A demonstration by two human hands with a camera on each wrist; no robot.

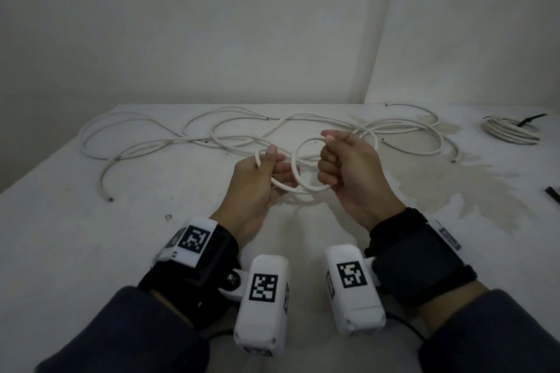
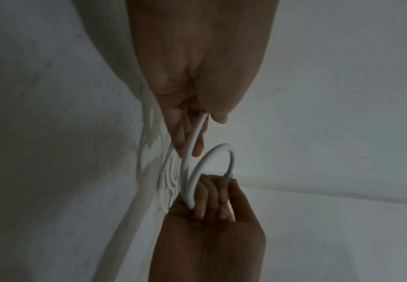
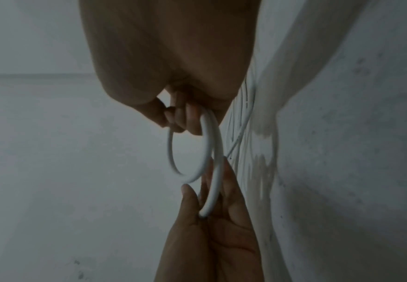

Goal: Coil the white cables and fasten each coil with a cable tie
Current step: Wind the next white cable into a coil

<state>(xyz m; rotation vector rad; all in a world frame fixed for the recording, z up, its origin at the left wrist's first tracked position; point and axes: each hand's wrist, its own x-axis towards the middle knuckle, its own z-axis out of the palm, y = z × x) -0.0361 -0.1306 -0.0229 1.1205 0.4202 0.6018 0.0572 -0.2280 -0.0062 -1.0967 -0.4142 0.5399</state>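
Note:
A white cable [image 1: 298, 150] is bent into small loops held above the white table [image 1: 91, 236]. My left hand [image 1: 277, 165] grips one side of the loops, thumb on top. My right hand [image 1: 325, 154] is curled into a fist, pinches the top of a loop and holds its lower part. In the left wrist view the left hand's fingers [image 2: 192, 137] clamp the cable [image 2: 221, 147], with the right hand [image 2: 212, 206] below. In the right wrist view the right hand's fingers [image 3: 185, 118] hold two loops [image 3: 207, 145], and the left hand [image 3: 209, 200] grips them from below.
Several loose white cables [image 1: 212, 136] sprawl across the back of the table. A finished coil [image 1: 509, 130] with a black tie lies at the far right. A loose black cable tie [image 1: 553, 192] sits at the right edge. Walls close off the back and right.

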